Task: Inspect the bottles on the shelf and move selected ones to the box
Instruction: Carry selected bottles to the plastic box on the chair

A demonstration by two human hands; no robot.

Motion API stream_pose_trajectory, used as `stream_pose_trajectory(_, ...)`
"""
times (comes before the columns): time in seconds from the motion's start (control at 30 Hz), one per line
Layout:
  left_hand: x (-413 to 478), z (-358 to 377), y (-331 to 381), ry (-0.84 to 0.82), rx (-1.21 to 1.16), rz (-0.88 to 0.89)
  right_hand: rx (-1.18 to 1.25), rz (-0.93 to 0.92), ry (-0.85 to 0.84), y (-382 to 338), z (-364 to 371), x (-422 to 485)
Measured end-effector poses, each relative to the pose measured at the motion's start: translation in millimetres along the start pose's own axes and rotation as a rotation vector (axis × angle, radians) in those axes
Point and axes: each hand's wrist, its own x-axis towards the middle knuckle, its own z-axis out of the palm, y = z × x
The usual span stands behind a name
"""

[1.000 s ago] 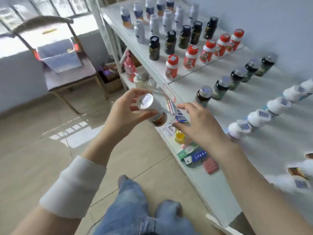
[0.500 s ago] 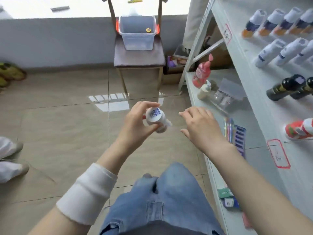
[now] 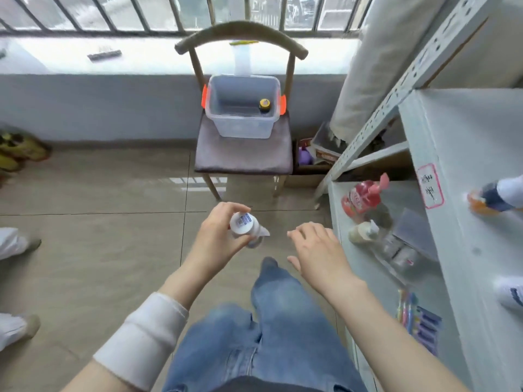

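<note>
Bottle point(image 3: 244, 228): small and white, its sticker-marked cap turned toward the camera; held in the air in front of the chair point(image 3: 243, 158), well apart from it.
Left hand point(image 3: 218, 241): thumb and fingers curled round the bottle's body, gripping it.
Right hand point(image 3: 317, 250): fingers loosely spread, holding nothing, just to the bottle's right.
Box point(image 3: 240, 128): clear plastic with orange side clips, open-topped, standing on the chair seat against the backrest.
Box contents: one dark bottle with a yellow cap point(image 3: 264, 105), upright in the far right corner.
Between bottle and chair: tiled floor point(image 3: 113, 236) only; the person's jeans-clad leg point(image 3: 283, 306) lies below the hands.
Right of chair: a cardboard carton point(image 3: 308, 168) on the floor, then a white shelf point(image 3: 467, 222).
Shelf, lower tier: red pump bottle point(image 3: 362, 198), small pale pump bottle point(image 3: 363, 233), clear packets, toothbrushes point(image 3: 406, 306).
Shelf, upper tier: white bottles at the frame edge, blurred.
Behind chair: sill and barred window point(image 3: 127, 12).
Left of chair: another person's feet point(image 3: 17, 244) at the frame edge.
</note>
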Motion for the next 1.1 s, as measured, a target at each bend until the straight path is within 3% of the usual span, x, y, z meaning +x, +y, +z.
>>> stream_pose_trajectory(0.23, 136, -26, 3, 0.129, 0.012, 0.006, -0.027, -0.025, 0.138, 40, -73, 146)
stream_pose_trajectory(0.5, 293, -47, -20, 0.126, 0.100, 0.012, -0.032, 0.040, 0.121, 60, -120, 279)
stream_pose_trajectory(0.63, 356, -50, -37, 0.068, 0.126, -0.023, 0.014, 0.114, 0.036, 66, -128, 326)
stream_pose_trajectory(0.87, 466, -14, -85, -0.013, 0.168, -0.082, 0.092, 0.180, 0.092, 92, -110, 439)
stream_pose_trajectory(1.1, 555, 72, -187, 0.030, 0.322, -0.054, 0.050, 0.173, 0.110, 123, -25, 562)
